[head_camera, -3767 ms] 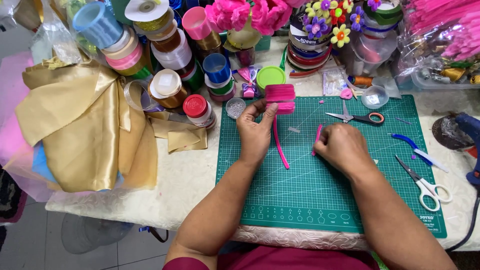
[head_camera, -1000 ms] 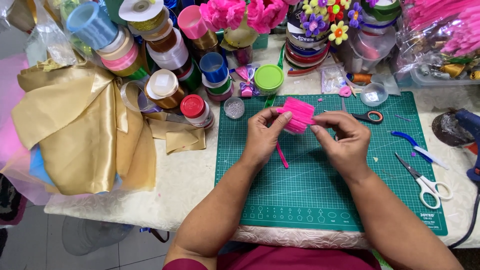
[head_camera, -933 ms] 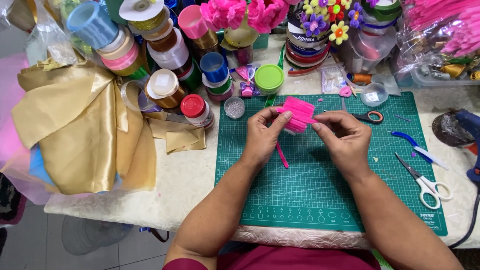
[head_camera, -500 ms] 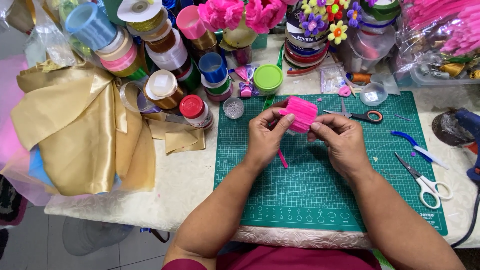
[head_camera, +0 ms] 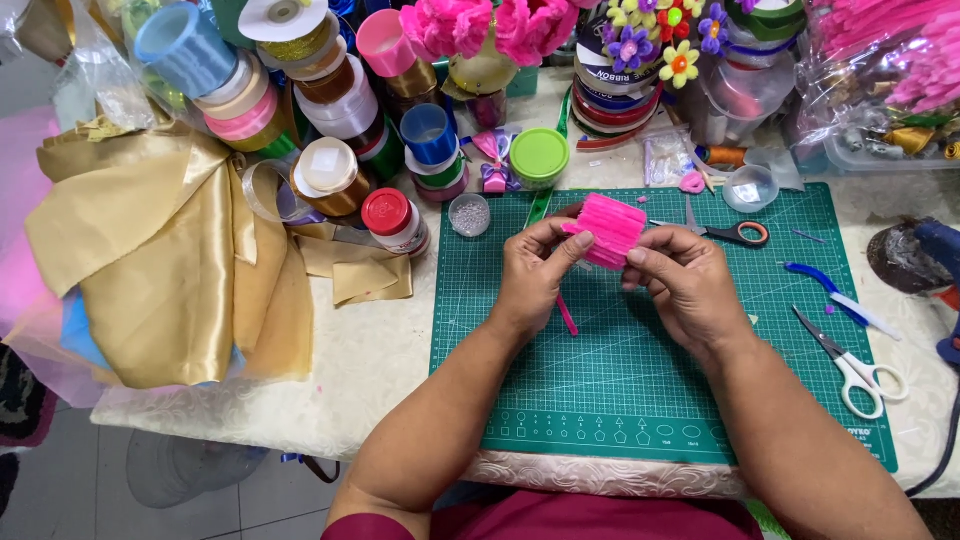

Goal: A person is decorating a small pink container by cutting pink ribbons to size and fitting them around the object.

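1. A folded stack of bright pink ribbon (head_camera: 608, 229) is held above the green cutting mat (head_camera: 640, 400), between the left hand (head_camera: 535, 268) and the right hand (head_camera: 682, 280), near the mat's far edge.
2. The left fingers (head_camera: 566, 246) are closed on the stack's left end, thumb on the near face; the right fingers (head_camera: 650, 262) are pinched on its lower right corner. Both hands are thus closed on the ribbon.
3. The stack is judged light, soft and springy: the loops are likely to fan apart if the pinch is slackened. The material looks smooth and may be slippery, so a hold across the flat faces, close to the folded ends, is judged safest.
4. The ribbon is seen as a compact, ridged block of layered folds in vivid pink, its edges lined up. A loose pink tail (head_camera: 566, 313) is seen trailing down to the mat below the left hand.
5. Black-handled scissors (head_camera: 728, 232) are laid just beyond the right hand; white-handled scissors (head_camera: 855, 362) lie well to the right. Ribbon spools (head_camera: 330, 175) and gold satin cloth (head_camera: 170, 270) are crowded on the left of the bench (head_camera: 370, 350).
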